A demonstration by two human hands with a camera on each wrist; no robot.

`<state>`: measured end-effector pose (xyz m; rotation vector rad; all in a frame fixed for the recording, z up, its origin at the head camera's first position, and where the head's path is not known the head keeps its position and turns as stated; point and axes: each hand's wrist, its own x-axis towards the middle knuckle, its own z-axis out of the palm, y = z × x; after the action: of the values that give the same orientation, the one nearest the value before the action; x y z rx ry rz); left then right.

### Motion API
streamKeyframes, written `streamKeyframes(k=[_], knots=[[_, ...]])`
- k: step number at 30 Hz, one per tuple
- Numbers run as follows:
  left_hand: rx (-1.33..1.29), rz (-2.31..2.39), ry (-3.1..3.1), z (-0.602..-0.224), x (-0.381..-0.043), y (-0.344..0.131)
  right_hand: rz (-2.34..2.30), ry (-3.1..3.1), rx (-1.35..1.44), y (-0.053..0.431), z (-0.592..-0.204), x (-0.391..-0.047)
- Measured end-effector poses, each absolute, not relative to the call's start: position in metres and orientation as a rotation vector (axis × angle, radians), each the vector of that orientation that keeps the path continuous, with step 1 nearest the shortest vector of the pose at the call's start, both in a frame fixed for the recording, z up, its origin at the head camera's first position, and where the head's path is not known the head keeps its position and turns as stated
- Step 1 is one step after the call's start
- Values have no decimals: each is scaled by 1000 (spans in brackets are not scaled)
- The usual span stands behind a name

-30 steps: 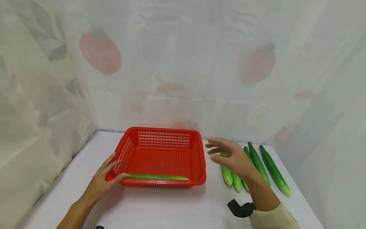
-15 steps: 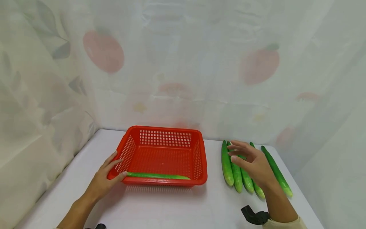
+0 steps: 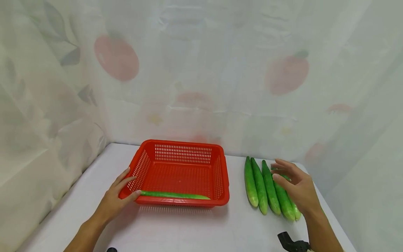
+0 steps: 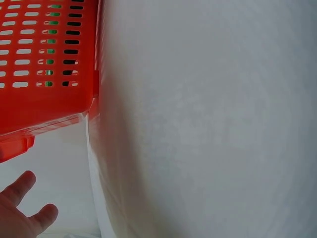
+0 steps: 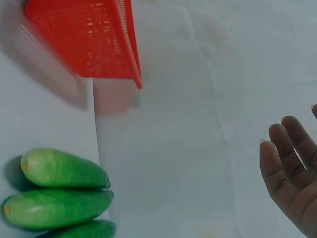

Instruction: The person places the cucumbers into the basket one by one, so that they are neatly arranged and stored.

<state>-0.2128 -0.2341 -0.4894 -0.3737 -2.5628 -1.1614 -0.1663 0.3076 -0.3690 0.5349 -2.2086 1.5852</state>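
The right hand (image 3: 296,183) has shifted right, wide and holding nothing, by the cucumbers (image 3: 270,189). The left hand (image 3: 114,199), loosely spread, rests on the basket's (image 3: 179,175) near left corner; one cucumber (image 3: 176,194) lies inside.

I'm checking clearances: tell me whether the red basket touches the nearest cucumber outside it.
Apart. The head view shows a strip of white tablecloth between the red plastic basket and the nearest outside cucumber.

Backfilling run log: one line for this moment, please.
left hand: at red basket corner | right hand: empty, above cucumbers | inside basket: one cucumber
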Motion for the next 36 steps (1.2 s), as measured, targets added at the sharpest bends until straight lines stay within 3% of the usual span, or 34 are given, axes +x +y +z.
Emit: streamKeyframes(k=[36], knots=[[-385, -1215, -2526, -491, -213, -234, 1479, -2072, -19, 391, -408, -158]])
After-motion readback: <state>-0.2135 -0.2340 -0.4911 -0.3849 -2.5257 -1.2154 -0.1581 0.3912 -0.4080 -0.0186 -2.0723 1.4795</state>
